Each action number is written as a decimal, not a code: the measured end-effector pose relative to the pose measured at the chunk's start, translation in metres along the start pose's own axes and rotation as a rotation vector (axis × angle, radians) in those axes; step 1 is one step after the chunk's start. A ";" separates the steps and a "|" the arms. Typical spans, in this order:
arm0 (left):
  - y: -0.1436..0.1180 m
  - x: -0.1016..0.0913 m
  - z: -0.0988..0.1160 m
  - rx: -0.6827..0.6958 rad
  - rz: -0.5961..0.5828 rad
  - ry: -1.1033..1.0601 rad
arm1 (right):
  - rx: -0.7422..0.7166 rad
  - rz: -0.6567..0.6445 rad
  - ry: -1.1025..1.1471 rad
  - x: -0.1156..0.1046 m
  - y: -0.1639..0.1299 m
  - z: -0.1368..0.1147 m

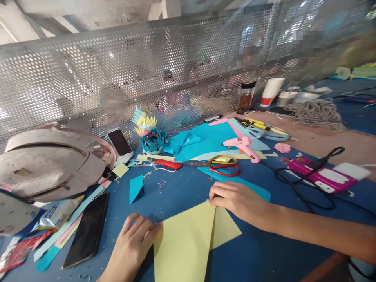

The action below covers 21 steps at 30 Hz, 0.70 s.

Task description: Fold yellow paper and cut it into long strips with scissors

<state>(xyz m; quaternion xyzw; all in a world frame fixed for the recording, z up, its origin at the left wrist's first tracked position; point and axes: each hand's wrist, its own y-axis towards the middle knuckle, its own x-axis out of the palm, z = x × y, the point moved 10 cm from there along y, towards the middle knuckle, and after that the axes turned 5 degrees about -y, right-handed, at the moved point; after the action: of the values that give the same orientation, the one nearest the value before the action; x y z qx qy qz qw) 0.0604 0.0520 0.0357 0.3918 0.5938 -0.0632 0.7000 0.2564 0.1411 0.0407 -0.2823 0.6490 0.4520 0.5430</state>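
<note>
A sheet of pale yellow paper (pixel 183 243) lies before me on the blue table, folded over so that a second layer sticks out at its right. My left hand (pixel 133 239) pinches its upper left corner between thumb and fingers. At the upper right corner, by the fold, my right hand (pixel 232 199) grips the paper with its fingertips. Just beyond my right hand are scissors (pixel 226 164) with yellow and red handles, and a bright blue sheet (pixel 252 188) lies partly under that hand. A small folded blue paper piece (pixel 136 188) sits past my left hand.
A pink glue gun (pixel 245 147) and a red cutter (pixel 169 163) lie behind the scissors. Folded paper flowers (pixel 152 139) stand near the perforated metal screen (pixel 117 74). At left are a backpack (pixel 55 160) and a black phone (pixel 88 231); a magenta power strip (pixel 324 176) with cables is right.
</note>
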 end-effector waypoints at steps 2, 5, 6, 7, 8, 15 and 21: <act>-0.004 -0.001 0.004 0.029 -0.009 0.034 | 0.008 0.016 -0.038 -0.003 -0.008 0.003; -0.010 -0.001 0.007 0.073 -0.044 0.026 | 0.045 0.010 -0.095 -0.004 -0.020 0.012; -0.012 -0.001 0.006 0.078 -0.055 0.016 | 0.060 -0.001 -0.109 -0.004 -0.024 0.015; -0.014 -0.001 0.006 0.069 -0.063 0.007 | 0.075 -0.014 -0.118 -0.004 -0.026 0.017; -0.016 -0.001 0.004 0.048 -0.067 0.000 | 0.091 -0.028 -0.120 -0.004 -0.028 0.019; -0.024 -0.003 0.008 -0.021 -0.117 0.069 | 0.259 -0.105 -0.014 -0.014 -0.016 0.027; -0.024 -0.005 0.018 0.131 -0.208 0.188 | 0.389 -0.161 0.123 -0.013 0.002 0.034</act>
<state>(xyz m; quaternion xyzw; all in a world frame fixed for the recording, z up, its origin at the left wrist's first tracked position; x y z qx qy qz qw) 0.0598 0.0226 0.0290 0.3773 0.6886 -0.1372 0.6038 0.2732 0.1712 0.0540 -0.2502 0.7311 0.2553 0.5812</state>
